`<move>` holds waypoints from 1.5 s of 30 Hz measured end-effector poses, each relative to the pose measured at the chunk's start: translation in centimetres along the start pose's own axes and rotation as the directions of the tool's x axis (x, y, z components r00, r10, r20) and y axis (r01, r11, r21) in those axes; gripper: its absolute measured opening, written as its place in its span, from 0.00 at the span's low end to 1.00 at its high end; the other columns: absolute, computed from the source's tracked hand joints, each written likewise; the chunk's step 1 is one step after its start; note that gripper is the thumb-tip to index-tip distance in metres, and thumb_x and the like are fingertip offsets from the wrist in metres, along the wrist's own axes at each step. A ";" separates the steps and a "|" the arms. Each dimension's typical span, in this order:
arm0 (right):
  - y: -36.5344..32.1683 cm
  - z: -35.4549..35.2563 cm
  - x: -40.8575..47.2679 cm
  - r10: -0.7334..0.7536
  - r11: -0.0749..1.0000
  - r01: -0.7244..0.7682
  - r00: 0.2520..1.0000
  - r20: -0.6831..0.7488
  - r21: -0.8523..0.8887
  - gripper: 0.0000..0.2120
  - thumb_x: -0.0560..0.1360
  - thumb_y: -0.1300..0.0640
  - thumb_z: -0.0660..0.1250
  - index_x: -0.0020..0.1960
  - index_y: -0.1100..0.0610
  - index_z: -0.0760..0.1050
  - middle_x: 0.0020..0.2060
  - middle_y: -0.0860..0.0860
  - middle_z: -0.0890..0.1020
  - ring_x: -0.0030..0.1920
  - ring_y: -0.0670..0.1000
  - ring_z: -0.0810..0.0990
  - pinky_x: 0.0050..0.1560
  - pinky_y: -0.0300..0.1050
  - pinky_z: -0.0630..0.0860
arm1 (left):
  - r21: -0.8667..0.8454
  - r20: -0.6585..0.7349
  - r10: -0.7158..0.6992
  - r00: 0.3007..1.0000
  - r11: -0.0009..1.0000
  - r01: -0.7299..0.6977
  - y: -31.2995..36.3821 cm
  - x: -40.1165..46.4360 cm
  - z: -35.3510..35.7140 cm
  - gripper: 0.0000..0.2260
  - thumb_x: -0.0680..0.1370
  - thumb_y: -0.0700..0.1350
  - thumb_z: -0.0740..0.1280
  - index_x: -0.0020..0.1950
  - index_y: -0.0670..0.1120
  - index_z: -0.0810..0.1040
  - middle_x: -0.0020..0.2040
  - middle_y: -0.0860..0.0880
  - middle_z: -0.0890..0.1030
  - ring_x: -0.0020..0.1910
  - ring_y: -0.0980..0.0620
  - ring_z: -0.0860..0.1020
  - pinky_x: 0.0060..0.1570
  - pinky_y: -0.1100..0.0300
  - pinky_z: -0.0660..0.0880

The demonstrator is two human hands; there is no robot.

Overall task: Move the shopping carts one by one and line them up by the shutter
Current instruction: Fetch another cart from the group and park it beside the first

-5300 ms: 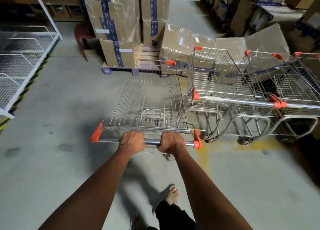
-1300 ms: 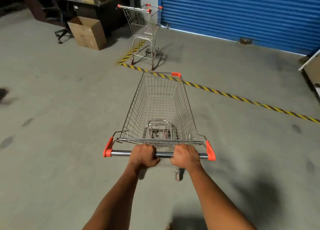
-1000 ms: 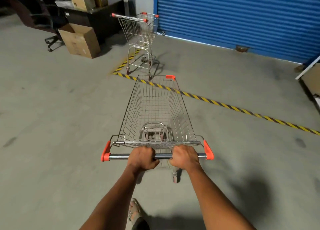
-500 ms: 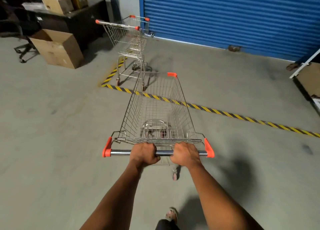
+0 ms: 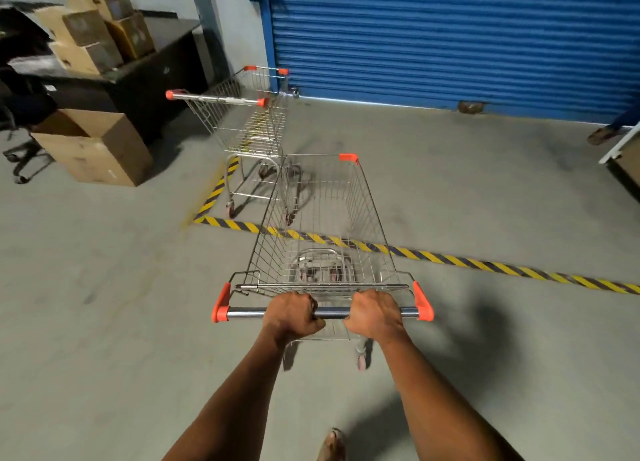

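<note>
A blue shutter point(image 5: 450, 41) fills the upper right of the frame. Below it, a yellow-and-black floor stripe point(image 5: 450, 259) is laid across the grey concrete. At centre frame a wire shopping cart point(image 5: 322, 225) is seen, its front end over the stripe. A second cart point(image 5: 242, 121) is parked at upper centre, just ahead and left, near the shutter's left edge. Cardboard boxes point(image 5: 93, 145) are stacked at upper left. The cart's handle bar point(image 5: 242, 312) is gripped by the left hand point(image 5: 292, 316) and the right hand point(image 5: 374, 313), fingers curled round it.
</note>
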State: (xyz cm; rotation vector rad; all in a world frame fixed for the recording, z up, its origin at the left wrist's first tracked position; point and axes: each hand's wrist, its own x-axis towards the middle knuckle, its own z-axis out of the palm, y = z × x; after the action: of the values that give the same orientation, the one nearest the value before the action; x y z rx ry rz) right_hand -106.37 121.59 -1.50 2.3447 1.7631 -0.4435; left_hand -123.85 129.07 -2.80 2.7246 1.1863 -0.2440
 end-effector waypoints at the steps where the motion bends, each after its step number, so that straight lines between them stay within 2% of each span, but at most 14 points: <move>1: -0.1 -0.7 2.0 -0.002 1.000 0.002 1.000 -0.002 0.004 0.13 0.73 0.44 0.68 0.49 0.54 0.81 0.39 0.53 0.78 0.44 0.58 0.83 0.45 0.49 0.79 | 0.010 -0.004 0.001 1.000 1.000 -0.001 -1.0 1.8 -0.5 0.21 0.71 0.64 0.61 0.46 0.49 0.83 0.38 0.49 0.83 0.40 0.47 0.82 0.39 0.58 0.76; 9: -0.8 -5.6 15.7 0.016 1.000 -0.016 1.000 0.005 0.012 0.12 0.72 0.47 0.67 0.49 0.53 0.80 0.42 0.53 0.82 0.44 0.58 0.84 0.45 0.49 0.79 | 0.045 -0.004 0.027 1.000 0.999 -0.027 -8.1 14.7 -3.5 0.23 0.72 0.65 0.60 0.48 0.48 0.82 0.41 0.48 0.84 0.43 0.45 0.83 0.41 0.57 0.75; 15: -1.3 -9.1 27.1 0.051 0.999 -0.051 0.999 -0.007 0.014 0.12 0.70 0.47 0.66 0.47 0.54 0.80 0.42 0.53 0.83 0.44 0.59 0.84 0.46 0.49 0.81 | 0.056 -0.012 0.078 0.997 0.995 -0.077 -13.9 25.4 -6.0 0.25 0.70 0.66 0.57 0.47 0.49 0.82 0.39 0.48 0.84 0.41 0.46 0.83 0.40 0.58 0.76; 18: -1.8 -11.1 32.3 0.072 0.997 -0.072 0.997 -0.014 0.018 0.14 0.70 0.46 0.67 0.48 0.54 0.81 0.43 0.54 0.85 0.45 0.59 0.84 0.46 0.49 0.80 | 0.069 -0.014 0.118 0.993 0.991 -0.117 -17.3 30.7 -7.0 0.24 0.70 0.66 0.57 0.45 0.49 0.81 0.39 0.48 0.84 0.40 0.47 0.82 0.38 0.58 0.73; 21: -2.2 -12.9 36.7 0.095 0.995 -0.094 0.995 -0.011 0.036 0.14 0.71 0.47 0.66 0.51 0.54 0.81 0.46 0.54 0.85 0.47 0.59 0.85 0.48 0.49 0.80 | 0.066 -0.008 0.145 0.989 0.987 -0.145 -20.1 35.5 -8.1 0.24 0.71 0.66 0.57 0.44 0.48 0.81 0.38 0.48 0.83 0.39 0.47 0.81 0.40 0.57 0.77; 24: -2.3 -14.4 40.8 0.126 0.991 -0.125 0.992 -0.011 0.052 0.15 0.72 0.48 0.66 0.53 0.55 0.81 0.49 0.56 0.85 0.50 0.60 0.84 0.51 0.50 0.80 | 0.062 -0.017 0.181 0.983 0.982 -0.179 -22.1 39.8 -9.2 0.22 0.71 0.63 0.58 0.45 0.47 0.80 0.40 0.46 0.84 0.41 0.44 0.82 0.39 0.57 0.74; 33: -1.6 -17.6 49.8 0.200 0.978 -0.203 0.978 0.053 0.046 0.16 0.71 0.45 0.66 0.53 0.53 0.80 0.48 0.52 0.84 0.48 0.56 0.83 0.50 0.49 0.79 | 0.055 -0.007 0.246 0.969 0.968 -0.246 -25.9 49.3 -11.5 0.20 0.72 0.62 0.60 0.46 0.47 0.81 0.41 0.46 0.84 0.43 0.44 0.82 0.41 0.57 0.74; 39: -0.3 -19.5 55.4 0.194 0.981 -0.194 0.981 0.020 0.026 0.18 0.73 0.41 0.67 0.54 0.54 0.82 0.49 0.53 0.85 0.50 0.57 0.84 0.53 0.49 0.80 | 0.076 -0.007 0.259 0.966 0.963 -0.258 -27.5 55.4 -13.0 0.21 0.73 0.63 0.61 0.46 0.47 0.81 0.40 0.47 0.84 0.42 0.45 0.82 0.41 0.57 0.73; 41: 0.5 -20.0 57.2 0.199 0.980 -0.199 0.980 0.017 0.029 0.20 0.74 0.38 0.67 0.52 0.54 0.82 0.47 0.53 0.85 0.47 0.57 0.84 0.49 0.48 0.79 | 0.080 -0.011 0.258 0.966 0.963 -0.256 -27.6 57.4 -13.4 0.21 0.73 0.63 0.61 0.46 0.47 0.81 0.41 0.46 0.84 0.43 0.45 0.82 0.41 0.57 0.73; 43: 1.5 -20.7 59.1 0.202 0.979 -0.203 0.979 0.030 0.029 0.18 0.73 0.40 0.68 0.51 0.53 0.82 0.42 0.51 0.83 0.43 0.55 0.82 0.47 0.47 0.78 | 0.078 -0.005 0.253 0.967 0.965 -0.252 -27.6 59.5 -14.0 0.20 0.73 0.62 0.62 0.46 0.47 0.81 0.41 0.47 0.84 0.43 0.45 0.82 0.41 0.57 0.73; 45: 2.6 -21.5 61.0 0.203 0.978 -0.204 0.979 0.035 0.031 0.16 0.72 0.42 0.67 0.51 0.53 0.82 0.42 0.51 0.83 0.44 0.55 0.82 0.47 0.47 0.78 | 0.070 0.003 0.242 0.970 0.968 -0.241 -27.5 61.6 -14.6 0.20 0.73 0.62 0.62 0.46 0.47 0.81 0.41 0.47 0.84 0.44 0.45 0.82 0.41 0.58 0.73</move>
State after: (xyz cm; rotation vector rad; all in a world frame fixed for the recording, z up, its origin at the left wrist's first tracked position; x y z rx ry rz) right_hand -85.56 182.90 -2.01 2.4949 1.4923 -0.4788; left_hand -101.37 194.34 -3.86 2.8966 0.8493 -0.2505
